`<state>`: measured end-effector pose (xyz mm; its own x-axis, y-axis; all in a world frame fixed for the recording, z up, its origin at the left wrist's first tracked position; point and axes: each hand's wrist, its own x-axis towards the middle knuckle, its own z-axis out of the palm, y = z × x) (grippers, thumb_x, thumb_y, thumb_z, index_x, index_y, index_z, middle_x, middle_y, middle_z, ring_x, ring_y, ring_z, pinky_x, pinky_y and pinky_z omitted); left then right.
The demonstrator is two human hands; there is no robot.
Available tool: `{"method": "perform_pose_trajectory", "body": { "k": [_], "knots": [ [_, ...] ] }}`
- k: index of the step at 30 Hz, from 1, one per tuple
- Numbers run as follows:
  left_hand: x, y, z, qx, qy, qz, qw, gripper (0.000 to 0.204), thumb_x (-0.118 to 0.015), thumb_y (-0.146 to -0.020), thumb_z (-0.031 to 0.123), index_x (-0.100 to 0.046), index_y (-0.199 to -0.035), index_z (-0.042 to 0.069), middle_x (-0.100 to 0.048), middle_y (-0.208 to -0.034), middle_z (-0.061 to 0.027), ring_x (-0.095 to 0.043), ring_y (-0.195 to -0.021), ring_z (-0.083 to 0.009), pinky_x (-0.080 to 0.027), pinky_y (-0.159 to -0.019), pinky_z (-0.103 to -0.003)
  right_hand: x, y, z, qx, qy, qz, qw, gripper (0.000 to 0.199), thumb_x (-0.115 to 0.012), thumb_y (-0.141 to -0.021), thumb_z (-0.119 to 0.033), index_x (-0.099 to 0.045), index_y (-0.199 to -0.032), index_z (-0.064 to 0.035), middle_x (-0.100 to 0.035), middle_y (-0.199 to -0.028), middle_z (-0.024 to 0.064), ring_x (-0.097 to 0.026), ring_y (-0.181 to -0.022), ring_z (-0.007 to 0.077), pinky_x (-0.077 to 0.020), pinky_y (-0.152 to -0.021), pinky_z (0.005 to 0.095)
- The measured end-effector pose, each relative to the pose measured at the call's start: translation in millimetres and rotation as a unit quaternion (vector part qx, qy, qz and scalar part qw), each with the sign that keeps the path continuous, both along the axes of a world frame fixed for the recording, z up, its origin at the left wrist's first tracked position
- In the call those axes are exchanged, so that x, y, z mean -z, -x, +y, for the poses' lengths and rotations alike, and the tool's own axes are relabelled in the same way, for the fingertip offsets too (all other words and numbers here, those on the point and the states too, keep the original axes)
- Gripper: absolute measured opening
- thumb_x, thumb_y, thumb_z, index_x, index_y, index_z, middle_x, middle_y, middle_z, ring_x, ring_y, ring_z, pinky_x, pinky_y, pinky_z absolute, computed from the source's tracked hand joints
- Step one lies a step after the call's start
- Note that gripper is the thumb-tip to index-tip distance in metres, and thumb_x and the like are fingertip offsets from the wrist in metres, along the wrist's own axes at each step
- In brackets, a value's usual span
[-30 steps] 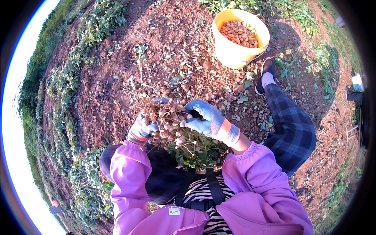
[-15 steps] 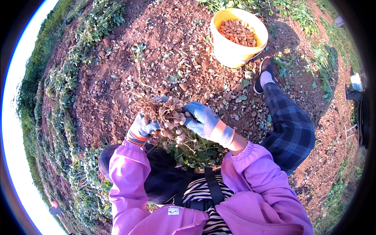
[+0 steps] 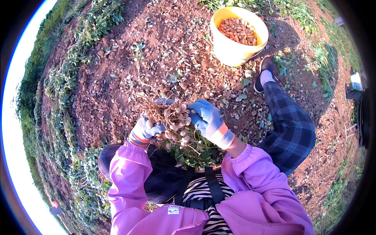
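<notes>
A clump of peanut plants [image 3: 172, 119], roots and pale pods upward, hangs between my two gloved hands over my lap. Its green leafy tops [image 3: 197, 150] trail down toward my body. My left hand [image 3: 147, 128], in a blue and grey glove with an orange band, is wrapped round the clump from the left. From the right, my right hand [image 3: 208, 119], gloved alike, has its fingers bent in at the pods on the clump's edge. Whether a single pod sits in those fingertips is hidden.
A yellow bucket [image 3: 235, 53] partly filled with picked peanuts [image 3: 238, 31] stands ahead to the right, near my shoe [image 3: 264, 72]. Reddish soil [image 3: 105, 86] strewn with dry leaves lies around. Rows of green plants [image 3: 68, 78] run along the left.
My right hand has shifted slightly right and its fingers have curled more at the pods. The clump has turned a little in my left hand.
</notes>
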<state>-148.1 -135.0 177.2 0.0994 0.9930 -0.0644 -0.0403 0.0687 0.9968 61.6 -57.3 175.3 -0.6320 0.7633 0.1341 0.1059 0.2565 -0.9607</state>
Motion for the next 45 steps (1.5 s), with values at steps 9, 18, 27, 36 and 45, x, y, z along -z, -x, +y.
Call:
{"method": "perform_pose_trajectory", "body": {
  "k": [9, 18, 27, 36, 45],
  "knots": [
    [-4.8, 2.7, -11.5, -0.001, -0.024, 0.035, 0.999, 0.079, -0.073, -0.059, 0.044, -0.044, -0.118, 0.0, -0.052, -0.113, -0.0104, -0.05, -0.104, -0.0214, -0.039, -0.09, -0.035, 71.8, -29.1, 26.0, 0.132, -0.146, -0.231, 0.953, 0.016, -0.052, -0.079, -0.014, -0.057, -0.089, -0.0031, -0.057, -0.086, 0.0186, -0.054, -0.075, 0.0346, -0.0448, -0.063, 0.0416],
    [6.6, 12.5, -13.6, 0.027, 0.021, -0.088, 0.996, 0.09, -0.081, -0.052, 0.043, -0.041, -0.119, -0.001, -0.049, -0.115, -0.0108, -0.049, -0.105, -0.0241, -0.037, -0.091, -0.04, 28.1, -19.4, 21.1, -0.064, 0.505, 0.17, 0.844, 0.023, -0.054, -0.084, -0.012, -0.053, -0.103, -0.0006, -0.057, -0.09, 0.0053, -0.058, -0.078, 0.0139, -0.0482, -0.065, 0.0263],
    [24.1, 16.8, -13.7, 0.044, 0.028, -0.128, 0.99, 0.07, -0.079, -0.056, 0.032, -0.052, -0.11, -0.005, -0.058, -0.102, -0.0149, -0.057, -0.09, -0.0229, -0.046, -0.081, -0.037, 22.1, 3.9, 13.0, -0.21, 0.481, 0.194, 0.829, 0.042, -0.057, -0.079, -0.005, -0.045, -0.12, -0.0048, -0.052, -0.103, -0.0014, -0.049, -0.091, 0.0054, -0.0392, -0.082, 0.0197],
    [9.8, 9.1, -10.9, 0.115, 0.077, -0.152, 0.979, 0.067, -0.076, -0.062, 0.023, -0.047, -0.117, -0.003, -0.052, -0.113, -0.0148, -0.051, -0.103, -0.0271, -0.039, -0.091, -0.04, 4.2, 8.5, 16.7, -0.219, 0.235, 0.048, 0.946, 0.04, -0.059, -0.074, -0.001, -0.052, -0.113, -0.0079, -0.051, -0.084, -0.0029, -0.049, -0.079, 0.0069, -0.042, -0.073, 0.0215],
    [-17.0, -8.3, -7.2, 0.098, 0.074, -0.26, 0.958, 0.059, -0.077, -0.064, 0.021, -0.049, -0.109, -0.005, -0.05, -0.11, -0.0145, -0.05, -0.105, -0.0269, -0.038, -0.093, -0.044, 0.5, 9.1, 22.1, -0.208, -0.065, 0.006, 0.976, 0.039, -0.064, -0.067, -0.01, -0.056, -0.104, -0.007, -0.058, -0.091, 0.0096, -0.058, -0.082, 0.0238, -0.0455, -0.072, 0.0315]
  ]
}}
